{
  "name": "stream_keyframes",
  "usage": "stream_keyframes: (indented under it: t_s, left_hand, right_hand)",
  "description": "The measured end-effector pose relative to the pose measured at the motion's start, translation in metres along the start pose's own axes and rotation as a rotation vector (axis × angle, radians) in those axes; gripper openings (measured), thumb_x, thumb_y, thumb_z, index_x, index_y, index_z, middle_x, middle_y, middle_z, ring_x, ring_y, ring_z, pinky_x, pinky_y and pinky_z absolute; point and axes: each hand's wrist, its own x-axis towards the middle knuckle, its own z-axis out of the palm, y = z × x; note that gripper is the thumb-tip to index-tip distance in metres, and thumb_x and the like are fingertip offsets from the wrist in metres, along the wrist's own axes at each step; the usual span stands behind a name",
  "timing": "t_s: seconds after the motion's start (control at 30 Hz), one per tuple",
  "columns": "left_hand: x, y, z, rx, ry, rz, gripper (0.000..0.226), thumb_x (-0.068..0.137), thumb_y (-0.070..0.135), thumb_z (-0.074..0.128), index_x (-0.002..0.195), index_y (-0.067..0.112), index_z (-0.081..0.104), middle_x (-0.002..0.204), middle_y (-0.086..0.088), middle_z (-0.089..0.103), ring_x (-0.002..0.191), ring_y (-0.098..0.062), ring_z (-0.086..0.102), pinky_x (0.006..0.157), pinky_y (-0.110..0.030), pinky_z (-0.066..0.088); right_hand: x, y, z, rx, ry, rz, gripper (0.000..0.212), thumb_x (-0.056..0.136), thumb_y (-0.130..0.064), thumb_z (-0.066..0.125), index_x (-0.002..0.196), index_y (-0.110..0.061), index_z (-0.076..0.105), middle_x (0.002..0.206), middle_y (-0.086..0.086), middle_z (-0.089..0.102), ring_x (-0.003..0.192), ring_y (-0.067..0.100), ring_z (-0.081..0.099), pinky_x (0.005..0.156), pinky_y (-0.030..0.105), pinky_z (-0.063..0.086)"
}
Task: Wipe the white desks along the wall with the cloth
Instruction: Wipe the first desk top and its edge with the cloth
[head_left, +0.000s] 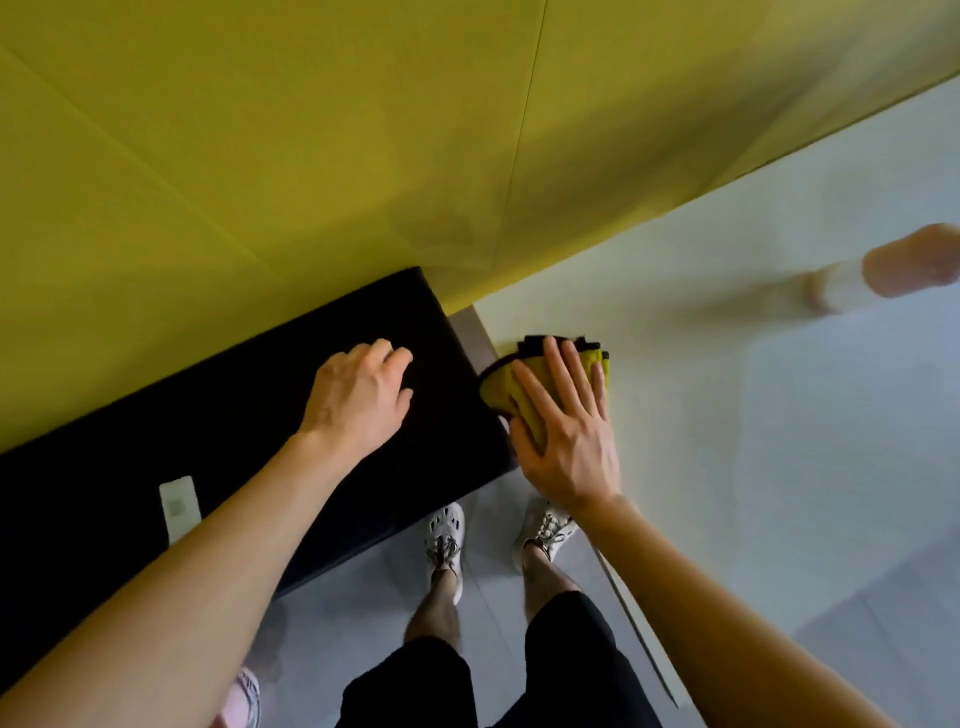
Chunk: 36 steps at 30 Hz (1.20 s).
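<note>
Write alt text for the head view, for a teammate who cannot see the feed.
The right hand presses a yellow-and-black cloth flat on the white desk, by its left edge. The left hand rests on a black surface beside the desk, with a yellow wall behind both and a blurred object farther right on the desk.

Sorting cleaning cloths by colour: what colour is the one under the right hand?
The cloth is yellow with black edging; head view.

yellow cloth (501, 384) with black edging — bunched up at the near-left corner of the glossy white desk (753, 322)
</note>
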Motion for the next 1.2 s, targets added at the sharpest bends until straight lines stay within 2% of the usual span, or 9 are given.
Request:
stream_keyframes:
  t_s: [0.3, 0.47, 0.57, 0.77, 0.8, 0.97, 1.07, 1.13, 1.2]
  left_hand:
    - [0.008, -0.013, 0.013, 0.007, 0.037, 0.078, 0.042, 0.095, 0.037, 0.078, 0.129, 0.014, 0.07, 0.116, -0.008, 0.068, 0.099, -0.029, 0.07, 0.075, -0.045, 0.059]
    - [0.042, 0.015, 0.011, -0.053, 0.081, 0.198, 0.063, 0.102, 0.03, 0.066, 0.159, 0.009, 0.049, 0.16, -0.011, 0.052, 0.145, -0.031, 0.052, 0.103, -0.046, 0.055]
    - [0.054, 0.029, 0.015, -0.082, 0.014, 0.233, 0.076, 0.103, 0.022, 0.057, 0.17, 0.007, 0.026, 0.174, -0.012, 0.037, 0.162, -0.028, 0.031, 0.121, -0.045, 0.045]
    - [0.051, 0.02, 0.018, -0.007, -0.117, 0.215, 0.103, 0.091, 0.022, 0.065, 0.174, 0.019, 0.004, 0.155, -0.008, 0.053, 0.15, -0.03, 0.045, 0.101, -0.05, 0.057]
    - [0.051, 0.019, 0.018, -0.002, -0.129, 0.214, 0.103, 0.09, 0.022, 0.067, 0.174, 0.019, 0.007, 0.15, -0.008, 0.056, 0.145, -0.03, 0.049, 0.098, -0.051, 0.058]
    - [0.051, 0.024, 0.012, 0.027, -0.152, 0.185, 0.073, 0.094, 0.027, 0.066, 0.161, 0.014, 0.04, 0.144, -0.012, 0.058, 0.136, -0.033, 0.054, 0.099, -0.051, 0.056]
    - [0.052, 0.025, 0.007, 0.051, -0.143, 0.199, 0.092, 0.097, 0.028, 0.063, 0.174, 0.02, 0.012, 0.15, -0.01, 0.052, 0.137, -0.032, 0.053, 0.096, -0.046, 0.056]
    - [0.053, 0.021, 0.003, 0.056, -0.129, 0.203, 0.089, 0.099, 0.028, 0.063, 0.174, 0.022, 0.016, 0.154, -0.011, 0.049, 0.14, -0.032, 0.052, 0.099, -0.048, 0.055]
    - [0.053, 0.018, -0.005, 0.054, -0.086, 0.211, 0.077, 0.098, 0.026, 0.065, 0.168, 0.018, 0.035, 0.154, -0.011, 0.051, 0.14, -0.034, 0.053, 0.099, -0.053, 0.055]
  right_hand:
    - [0.11, -0.036, 0.027, -0.06, 0.023, 0.109, 0.077, 0.1, -0.047, 0.058, 0.17, -0.028, 0.035, 0.182, 0.01, 0.015, 0.169, 0.03, 0.002, 0.136, 0.059, 0.003]
    - [-0.048, -0.001, -0.003, -0.017, 0.019, 0.037, 0.069, 0.108, -0.043, 0.063, 0.169, -0.025, 0.038, 0.181, 0.01, 0.018, 0.169, 0.033, 0.01, 0.131, 0.066, 0.02]
    - [-0.042, 0.04, -0.016, -0.007, -0.038, -0.007, 0.068, 0.107, -0.05, 0.06, 0.168, -0.03, 0.039, 0.181, 0.008, 0.019, 0.169, 0.03, 0.011, 0.133, 0.064, 0.018]
    - [0.131, 0.098, -0.021, 0.013, 0.17, 0.744, 0.084, 0.093, -0.066, 0.034, 0.17, -0.034, 0.032, 0.183, 0.009, 0.007, 0.169, 0.027, 0.002, 0.134, 0.06, 0.002]
    - [0.137, 0.075, -0.015, -0.009, 0.163, 0.707, 0.081, 0.095, -0.068, 0.034, 0.17, -0.035, 0.034, 0.183, 0.009, 0.006, 0.169, 0.027, 0.002, 0.134, 0.06, 0.001]
    - [0.104, 0.019, 0.006, -0.028, -0.038, -0.177, 0.059, 0.106, -0.056, 0.055, 0.161, -0.038, 0.051, 0.18, 0.005, 0.021, 0.169, 0.025, 0.012, 0.136, 0.057, 0.009]
    - [0.128, 0.093, -0.021, -0.037, 0.099, 0.302, 0.067, 0.1, -0.059, 0.048, 0.163, -0.038, 0.047, 0.181, 0.005, 0.019, 0.169, 0.026, 0.011, 0.135, 0.058, 0.008]
    - [0.138, 0.109, -0.029, -0.005, 0.153, 0.659, 0.078, 0.093, -0.063, 0.041, 0.166, -0.036, 0.042, 0.182, 0.009, 0.011, 0.169, 0.027, 0.005, 0.134, 0.059, 0.003]
    - [0.133, 0.067, -0.016, -0.023, 0.154, 0.62, 0.078, 0.095, -0.069, 0.042, 0.166, -0.037, 0.041, 0.182, 0.012, 0.008, 0.169, 0.028, 0.001, 0.135, 0.06, -0.001]
